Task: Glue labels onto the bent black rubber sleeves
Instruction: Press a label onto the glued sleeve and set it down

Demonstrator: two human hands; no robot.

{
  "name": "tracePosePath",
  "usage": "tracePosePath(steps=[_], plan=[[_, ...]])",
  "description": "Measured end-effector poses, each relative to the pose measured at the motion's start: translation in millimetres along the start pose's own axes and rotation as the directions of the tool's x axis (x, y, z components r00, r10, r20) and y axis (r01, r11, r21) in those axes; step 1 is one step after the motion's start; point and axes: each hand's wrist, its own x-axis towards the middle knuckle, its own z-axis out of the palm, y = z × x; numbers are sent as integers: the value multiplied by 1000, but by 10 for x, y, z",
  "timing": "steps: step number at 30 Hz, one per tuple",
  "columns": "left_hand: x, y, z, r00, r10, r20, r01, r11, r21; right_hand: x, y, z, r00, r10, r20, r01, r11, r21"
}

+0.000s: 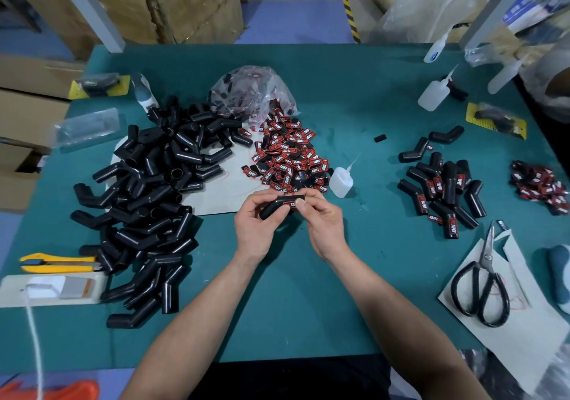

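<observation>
A bent black sleeve (279, 206) is gripped above the green surface (308, 291) by the left hand (254, 230), its label (291, 204) half hidden under the pinching right-hand fingers (300, 204).

Green table (308, 291): black scissors (486, 259) on paper (524, 322) at its right edge; yellow utility knife (55, 258) at its left edge; cardboard boxes (191, 5) behind it.
</observation>
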Motion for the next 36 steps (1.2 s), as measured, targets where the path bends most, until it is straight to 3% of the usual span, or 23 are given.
tracePosePath(steps=[13, 36], plan=[[-40, 10, 5, 999, 18, 28, -19, 999, 46, -26, -31, 15, 1000, 8, 11, -6, 993, -115], [-74, 34, 58, 995, 68, 70, -79, 984, 161, -18, -60, 35, 994, 104, 14, -104, 995, -12]])
